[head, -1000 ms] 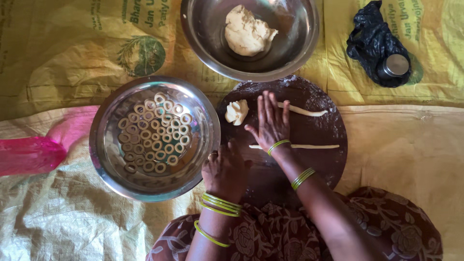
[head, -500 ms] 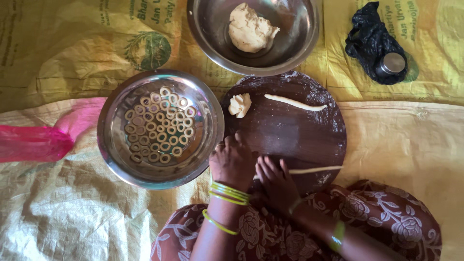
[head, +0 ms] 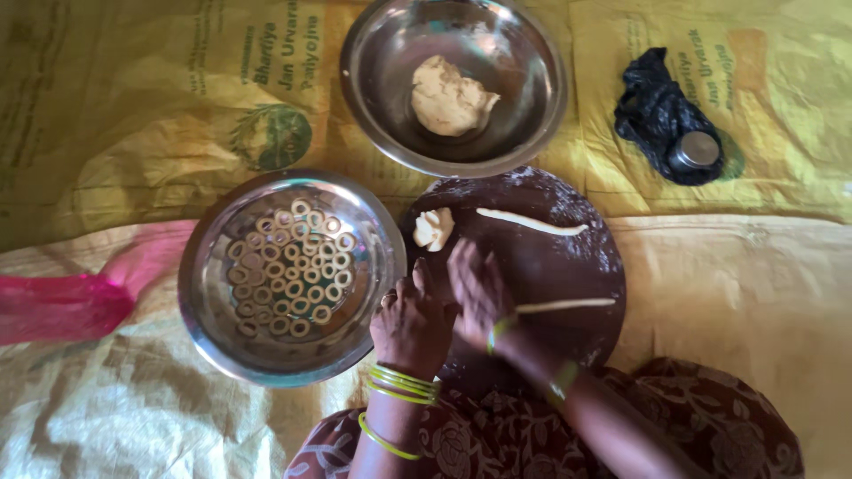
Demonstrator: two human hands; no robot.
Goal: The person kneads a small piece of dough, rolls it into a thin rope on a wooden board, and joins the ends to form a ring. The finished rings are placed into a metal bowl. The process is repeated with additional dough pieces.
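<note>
My right hand (head: 479, 293) lies flat, palm down, on the near end of a thin dough rope (head: 568, 305) on a round dark wooden board (head: 568, 262). My left hand (head: 413, 324) rests on the board's left edge, touching the right hand, fingers loosely bent, with nothing visibly gripped. A second dough rope (head: 532, 222) lies across the far part of the board. A small dough lump (head: 433, 228) sits at the board's far left, just beyond my fingertips.
A steel bowl (head: 213, 328) with several dough rings stands left of the board. A larger steel bowl (head: 532, 53) holding a dough ball (head: 448, 98) stands beyond it. A black bag (head: 652, 102) with a small metal container lies far right, a pink plastic bag (head: 53, 306) far left.
My right hand drew back toward my body along the near rope, then slid forward and left again. My left hand stayed at the board's left edge.
</note>
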